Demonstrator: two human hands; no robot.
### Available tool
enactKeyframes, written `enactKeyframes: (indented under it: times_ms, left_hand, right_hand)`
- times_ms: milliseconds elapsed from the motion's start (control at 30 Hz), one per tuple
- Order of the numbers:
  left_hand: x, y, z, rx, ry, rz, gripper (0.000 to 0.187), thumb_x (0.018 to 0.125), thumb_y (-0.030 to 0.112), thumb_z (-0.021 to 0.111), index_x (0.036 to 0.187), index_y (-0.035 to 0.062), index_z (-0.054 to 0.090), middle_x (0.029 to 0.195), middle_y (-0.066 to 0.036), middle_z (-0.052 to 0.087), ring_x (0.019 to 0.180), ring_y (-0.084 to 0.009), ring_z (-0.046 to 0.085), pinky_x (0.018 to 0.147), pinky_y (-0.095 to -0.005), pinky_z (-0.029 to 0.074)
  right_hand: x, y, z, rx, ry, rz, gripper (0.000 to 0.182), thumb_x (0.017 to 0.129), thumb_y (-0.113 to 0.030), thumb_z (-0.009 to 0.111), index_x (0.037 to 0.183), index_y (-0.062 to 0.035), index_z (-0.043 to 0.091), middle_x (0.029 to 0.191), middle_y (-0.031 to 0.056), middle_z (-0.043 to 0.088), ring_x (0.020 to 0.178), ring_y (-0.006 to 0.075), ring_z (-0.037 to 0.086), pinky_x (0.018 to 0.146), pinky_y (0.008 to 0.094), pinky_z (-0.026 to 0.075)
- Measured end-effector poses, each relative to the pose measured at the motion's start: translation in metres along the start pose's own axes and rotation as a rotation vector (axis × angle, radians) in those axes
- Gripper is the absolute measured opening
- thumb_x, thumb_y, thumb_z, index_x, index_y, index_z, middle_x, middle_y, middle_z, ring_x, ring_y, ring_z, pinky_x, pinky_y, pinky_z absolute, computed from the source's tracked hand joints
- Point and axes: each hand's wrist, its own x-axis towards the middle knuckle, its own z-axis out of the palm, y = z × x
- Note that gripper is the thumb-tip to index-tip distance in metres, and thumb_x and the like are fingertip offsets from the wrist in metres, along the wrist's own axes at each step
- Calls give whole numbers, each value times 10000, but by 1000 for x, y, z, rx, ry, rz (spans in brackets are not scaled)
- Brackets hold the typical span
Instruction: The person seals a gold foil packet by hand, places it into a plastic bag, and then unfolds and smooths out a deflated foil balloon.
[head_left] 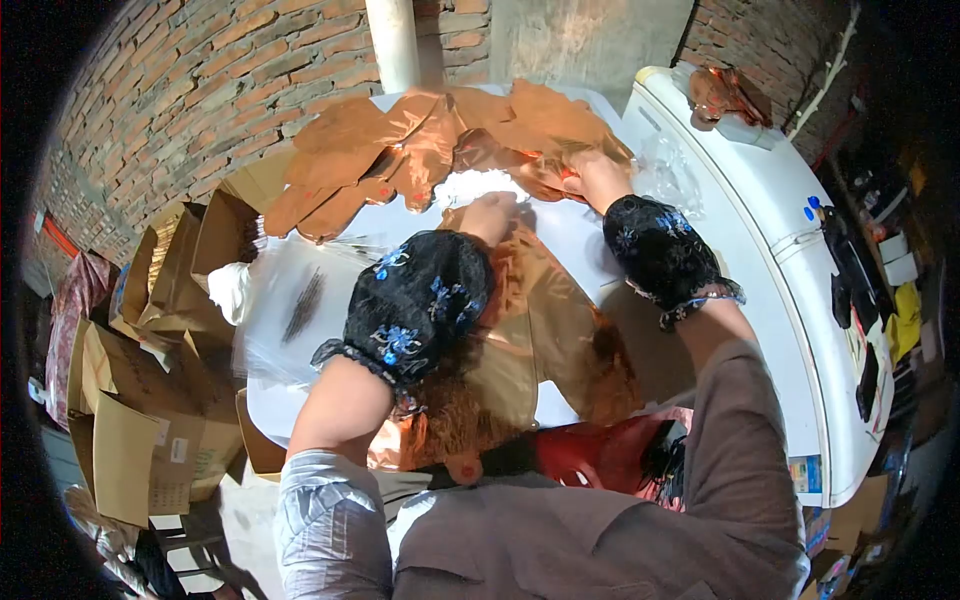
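Observation:
Flat, shiny copper-coloured foil pieces, which look like deflated foil balloons, cover much of the white table point(263, 400). My left hand point(490, 216) is closed at the top of the near foil balloon point(505, 350), which spreads towards my body; its fingertips are partly hidden. Just beyond that hand lies a crumpled white bunch point(470, 186). Over on the right, my right hand point(600, 182) pinches the edge of a foil balloon in the far pile point(400, 150), where a small red spot shows by the fingers. Black lace oversleeves with blue flowers cover both forearms near the wrists.
Clear plastic bags point(290, 315) lie at the table's left side, near a white cloth-like bundle point(232, 290). Open cardboard boxes point(150, 420) stand further left. A white appliance point(770, 230) borders the right side, with more foil point(732, 97) on top. A brick wall point(270, 60) rises behind.

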Motion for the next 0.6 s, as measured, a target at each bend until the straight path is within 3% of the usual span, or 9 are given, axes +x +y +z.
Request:
enactKeyframes:
  times_ms: [100, 133, 233, 267, 367, 400, 500, 533, 600]
  left_hand:
    - [19, -2, 14, -62, -15, 32, 270, 957, 204, 547, 1106, 13, 667, 866, -57, 657, 693, -149, 596, 561, -295, 469]
    - [24, -1, 20, -21, -60, -11, 379, 964, 234, 538, 1256, 1, 600, 913, -86, 658, 677, -161, 595, 612, -300, 504]
    - [36, -16, 53, 20, 27, 466, 542, 980, 279, 514, 1446, 13, 439, 1034, -130, 661, 770, -192, 630, 690, -322, 537]
    - [46, -17, 57, 93, -27, 407, 645, 994, 319, 485, 1540, 38, 287, 1169, -166, 638, 931, -235, 645, 750, -356, 562]
    - [45, -3, 74, -13, -90, 123, 581, 1021, 328, 495, 1516, 78, 322, 1059, -66, 590, 862, -182, 593, 686, -368, 547]
    - [107, -46, 72, 0, -132, 248, 530, 1032, 405, 466, 1399, 27, 416, 1099, -78, 573, 869, -222, 607, 701, -403, 564]
    - [76, -21, 84, -205, 16, -58, 479, 1034, 430, 430, 1288, 26, 474, 1092, -82, 566, 866, -239, 616, 704, -397, 564]
    - [78, -24, 87, -231, 43, -67, 500, 1023, 437, 451, 1292, 22, 528, 1064, -105, 624, 865, -226, 638, 724, -367, 555]
    - [128, -62, 82, 181, 9, 164, 513, 1009, 434, 483, 1279, 5, 564, 1057, -137, 661, 850, -211, 647, 740, -358, 548]
  right_hand:
    - [-1, 0, 5, 31, 67, -30, 340, 822, -334, 744, 928, -18, 678, 954, 186, 688, 932, 365, 661, 808, 459, 513]
    - [-3, -3, 3, 41, 72, -8, 357, 822, -354, 744, 927, -19, 680, 949, 188, 690, 926, 369, 661, 810, 460, 513]
    - [-3, -9, -1, -21, -40, 151, 405, 833, -419, 727, 918, -25, 693, 927, 194, 697, 926, 373, 666, 833, 464, 507]
    - [-2, -9, -3, -57, -98, 219, 422, 839, -441, 719, 913, -27, 698, 918, 196, 699, 929, 373, 668, 844, 466, 505]
    - [0, 0, 1, -79, -151, 230, 512, 875, -536, 638, 907, -30, 708, 914, 214, 703, 914, 379, 676, 824, 477, 504]
    - [5, 11, 5, -41, -122, 204, 533, 887, -554, 608, 914, -32, 710, 920, 223, 701, 902, 384, 677, 805, 483, 504]
    - [14, 36, 1, 192, 48, -2, 616, 956, -599, 467, 947, -31, 707, 897, 249, 689, 857, 394, 676, 716, 500, 495]
    - [19, 32, -16, 264, 22, 161, 390, 982, -415, 455, 1126, -91, 618, 966, 225, 685, 849, 363, 689, 738, 487, 520]
    - [35, 34, -51, 270, -68, 329, 313, 1012, -215, 444, 1300, -124, 529, 1022, 196, 673, 854, 314, 695, 732, 446, 546]
